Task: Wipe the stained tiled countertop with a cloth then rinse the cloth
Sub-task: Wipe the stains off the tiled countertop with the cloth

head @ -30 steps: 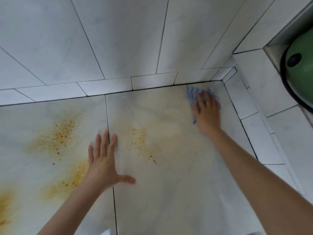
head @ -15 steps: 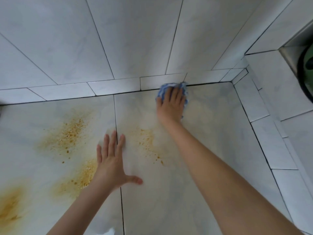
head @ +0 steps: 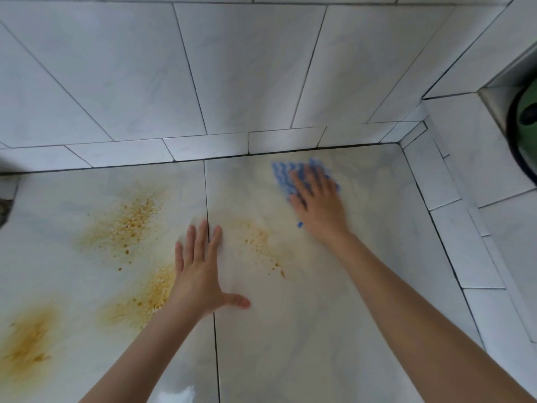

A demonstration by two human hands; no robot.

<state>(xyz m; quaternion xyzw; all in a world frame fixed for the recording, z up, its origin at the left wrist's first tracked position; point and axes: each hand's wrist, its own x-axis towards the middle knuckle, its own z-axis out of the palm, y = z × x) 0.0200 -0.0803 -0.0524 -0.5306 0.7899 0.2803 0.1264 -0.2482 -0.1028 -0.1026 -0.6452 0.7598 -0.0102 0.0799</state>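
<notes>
A: Head view: where's the cloth (head: 286, 177)?

B: Far counter (head: 334, 330), flat under the right hand (head: 318, 203), fingers spread, pressing. Left hand (head: 200, 274) is open, braced.

A: Handling?

B: Likely soft, light, limp; bunch it mid-cloth to lift.

Left hand (head: 200, 274): palm down, flat, fingers extended and close together pointing away from the body, thumb splayed out to the right. Bare left forearm runs in from the lower left, roughly straight in line with the hand.

Right hand (head: 318, 199): palm down, farther forward and to the right of the left one, fingers spread slightly, pressing flat rather than gripping; outline is motion-blurred. Bare right forearm enters from the lower right corner and angles up-left to the wrist, elbow out of frame. The hands are well apart, arms uncrossed.
</notes>
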